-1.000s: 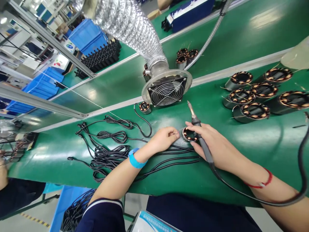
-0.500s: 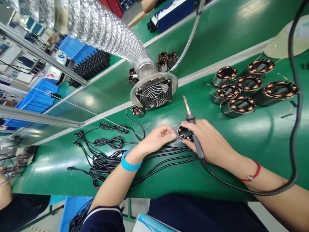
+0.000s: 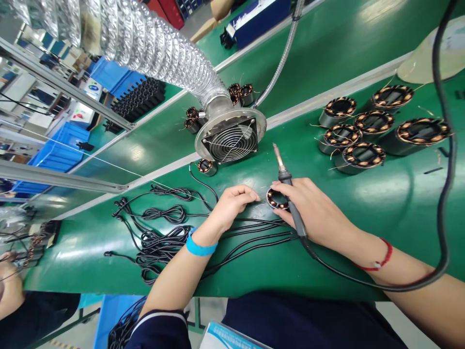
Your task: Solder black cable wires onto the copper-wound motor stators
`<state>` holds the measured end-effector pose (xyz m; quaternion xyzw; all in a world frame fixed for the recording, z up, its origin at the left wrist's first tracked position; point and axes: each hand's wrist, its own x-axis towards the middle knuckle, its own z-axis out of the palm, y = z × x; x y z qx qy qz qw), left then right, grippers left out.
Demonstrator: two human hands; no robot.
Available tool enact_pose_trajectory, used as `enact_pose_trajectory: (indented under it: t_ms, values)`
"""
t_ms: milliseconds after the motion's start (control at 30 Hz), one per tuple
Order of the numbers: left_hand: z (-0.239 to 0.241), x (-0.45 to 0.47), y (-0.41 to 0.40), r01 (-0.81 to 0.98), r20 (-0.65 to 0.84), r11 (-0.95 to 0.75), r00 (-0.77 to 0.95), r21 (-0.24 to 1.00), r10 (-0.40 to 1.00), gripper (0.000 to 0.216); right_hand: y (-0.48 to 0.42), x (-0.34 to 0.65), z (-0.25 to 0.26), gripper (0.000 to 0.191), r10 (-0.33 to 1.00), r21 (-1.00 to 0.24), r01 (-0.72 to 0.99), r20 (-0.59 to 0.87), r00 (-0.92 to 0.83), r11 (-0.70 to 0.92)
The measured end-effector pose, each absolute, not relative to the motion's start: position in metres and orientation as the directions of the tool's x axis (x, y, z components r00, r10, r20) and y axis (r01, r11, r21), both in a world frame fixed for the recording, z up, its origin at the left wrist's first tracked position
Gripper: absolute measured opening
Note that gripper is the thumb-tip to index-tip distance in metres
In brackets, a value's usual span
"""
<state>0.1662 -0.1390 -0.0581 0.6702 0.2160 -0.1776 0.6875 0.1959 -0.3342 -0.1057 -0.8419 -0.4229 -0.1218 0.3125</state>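
My right hand [image 3: 314,211] is closed round the dark handle of a soldering iron [image 3: 296,208], whose metal tip points away from me, up off the bench. Its thumb and fingers also rest against a small motor stator [image 3: 271,198] with copper windings, partly hidden behind the hand and handle. Just left of the stator, my left hand [image 3: 234,206] pinches what looks like one of its thin wire ends, too fine to see clearly. Black cables [image 3: 250,240] lie below both hands, their near ends reaching under my right hand.
A fume extractor fan [image 3: 232,140] on a silver duct hangs ahead, with a single stator [image 3: 207,166] beside it. Several larger stators [image 3: 363,155] stand at right. Bundled cables [image 3: 163,240] lie at left. The iron's cord [image 3: 441,194] loops along my right. Another person's hand [image 3: 10,286] is far left.
My left hand has drawn slightly left and up, away from the stator, its fingers still pinched. My right hand, the iron and the stator have barely moved.
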Motion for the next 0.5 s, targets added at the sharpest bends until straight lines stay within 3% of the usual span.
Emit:
enact_pose_trajectory:
  t_ms: [300, 500]
  values:
    - [-0.055, 0.167, -0.150, 0.494, -0.493, 0.063, 0.869, 0.867, -0.030, 0.032, -0.334, 0.196, -0.106, 0.034, 0.636, -0.414, 0.788, 0.468, 0.614, -0.455]
    - [-0.060, 0.146, -0.138, 0.384, -0.401, -0.188, 0.914, 0.904, -0.057, 0.030, -0.334, 0.195, -0.109, 0.035, 0.628, -0.439, 0.775, 0.460, 0.628, -0.454]
